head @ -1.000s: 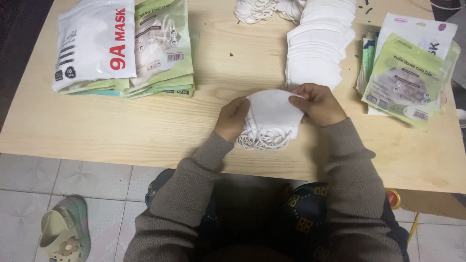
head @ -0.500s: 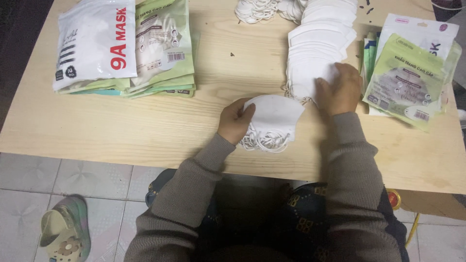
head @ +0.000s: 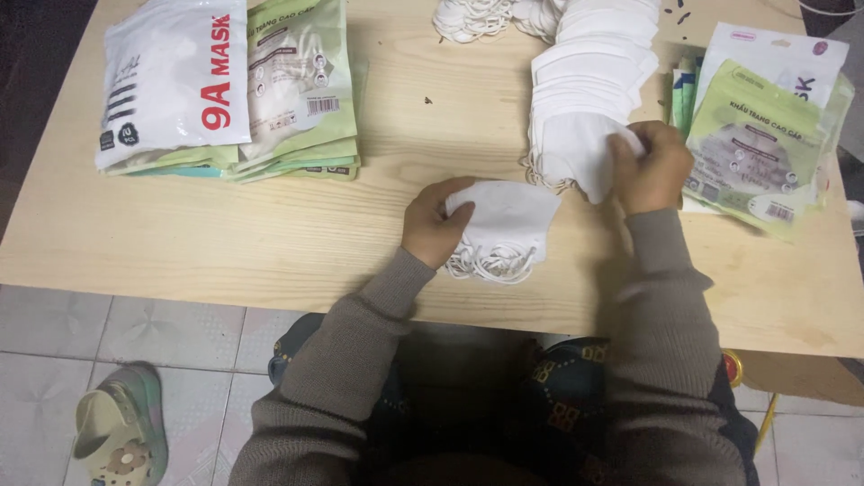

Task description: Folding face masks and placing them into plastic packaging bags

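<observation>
My two hands are on soft white folded face masks on the light wooden table point(head: 270, 225).

My left hand point(head: 436, 221) is near the front edge of the table, and its fingers point(head: 459, 209) are pinching the left end of a small pile of white masks point(head: 508, 225) with their thin white ear loops bunched below it. My right hand point(head: 650, 166) is farther back and to the right, its fingers curled around the front mask of a long row of white masks point(head: 585, 81); I think it grips only one, but I can't see well. A stack of white and green flat mask packets point(head: 234, 90) lies far left, and more green packets point(head: 756, 144) lie just beside my right hand.
</observation>
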